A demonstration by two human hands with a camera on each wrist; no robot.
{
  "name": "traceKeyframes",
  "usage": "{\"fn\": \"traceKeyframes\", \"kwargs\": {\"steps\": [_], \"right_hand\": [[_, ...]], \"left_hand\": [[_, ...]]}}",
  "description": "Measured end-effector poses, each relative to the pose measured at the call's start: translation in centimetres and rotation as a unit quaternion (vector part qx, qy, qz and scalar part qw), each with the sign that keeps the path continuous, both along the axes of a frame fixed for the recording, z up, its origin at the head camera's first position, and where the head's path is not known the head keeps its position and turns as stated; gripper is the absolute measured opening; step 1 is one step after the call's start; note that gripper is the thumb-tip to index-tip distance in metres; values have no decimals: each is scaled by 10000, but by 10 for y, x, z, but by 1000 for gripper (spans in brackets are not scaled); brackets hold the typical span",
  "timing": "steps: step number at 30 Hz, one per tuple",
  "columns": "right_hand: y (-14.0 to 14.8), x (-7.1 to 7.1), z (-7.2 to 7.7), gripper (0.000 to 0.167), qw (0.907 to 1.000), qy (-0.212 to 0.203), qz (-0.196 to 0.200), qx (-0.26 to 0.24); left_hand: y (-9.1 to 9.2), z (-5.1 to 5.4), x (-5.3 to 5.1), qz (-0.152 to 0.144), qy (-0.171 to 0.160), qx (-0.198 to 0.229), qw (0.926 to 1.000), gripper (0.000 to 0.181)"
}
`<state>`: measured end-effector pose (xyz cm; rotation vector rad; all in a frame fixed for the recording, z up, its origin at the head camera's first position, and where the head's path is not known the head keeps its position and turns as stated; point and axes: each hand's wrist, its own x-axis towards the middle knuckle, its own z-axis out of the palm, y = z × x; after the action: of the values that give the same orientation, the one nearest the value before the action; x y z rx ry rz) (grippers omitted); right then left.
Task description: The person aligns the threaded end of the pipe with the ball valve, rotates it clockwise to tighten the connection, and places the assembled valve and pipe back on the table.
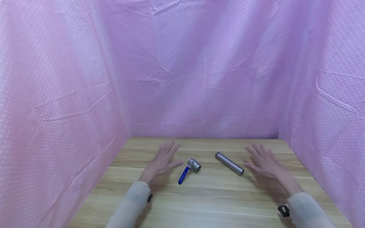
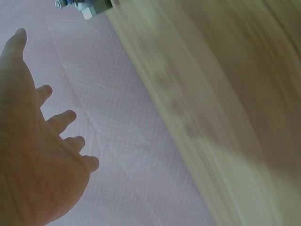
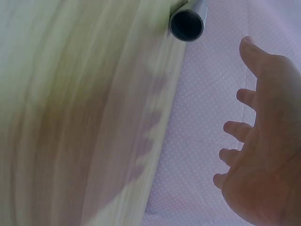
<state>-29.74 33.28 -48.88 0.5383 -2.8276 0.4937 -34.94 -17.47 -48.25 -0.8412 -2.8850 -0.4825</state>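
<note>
The left hand (image 1: 162, 161), empty, fingers spread, is left of the blue-handled valve (image 1: 195, 165) on the counter (image 1: 199, 202); right of the valve, a steel tube (image 1: 229, 163), then the right hand (image 1: 265, 163), likewise empty. Seemingly pre-grasp; gripping would require curling fingers.

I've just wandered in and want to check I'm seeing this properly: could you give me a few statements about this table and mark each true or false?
1. A ball valve with a blue lever handle lies on the wooden table. True.
2. The right hand grips the metal tube. False: that hand is empty, and the tube lies on the table beside it.
3. The tube is open at the end seen from the right wrist. True.
4. From the person's side, the tube lies left of the valve. False: it lies to the right.
5. The left hand holds nothing. True.
</note>
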Motion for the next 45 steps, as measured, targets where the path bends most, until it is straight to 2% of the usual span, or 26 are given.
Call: {"fn": "traceKeyframes", "kwargs": {"steps": [5, 9, 14, 19, 28, 34, 41, 45], "right_hand": [[-7, -1, -2, 80, 9999, -9, 100, -35], [-11, -2, -3, 80, 9998, -75, 148, -95], [-17, -1, -4, 81, 9990, -278, 197, -283], [-23, 0, -6, 82, 9975, -506, 280, -399], [-31, 2, -8, 82, 9952, -723, 372, -536], [-34, 4, -10, 81, 9919, -967, 398, -726], [-34, 4, -12, 85, 9873, -1238, 358, -927], [-34, 3, -12, 88, 9813, -1483, 450, -1141]], "left_hand": [[10, -5, 0, -62, -142, 185, 9997, 87], [16, -5, 0, -116, -271, 329, 9990, 86], [24, -4, 0, -213, -516, 487, 9972, 84], [30, -8, -3, -281, -789, 532, 9951, 84], [33, -15, -4, -483, -1427, 844, 9850, 84], [37, -20, -6, -634, -1676, 1179, 9767, 78], [44, -24, -10, -768, -1895, 1226, 9712, 79], [47, -26, -11, -796, -2009, 1291, 9678, 78]]}}
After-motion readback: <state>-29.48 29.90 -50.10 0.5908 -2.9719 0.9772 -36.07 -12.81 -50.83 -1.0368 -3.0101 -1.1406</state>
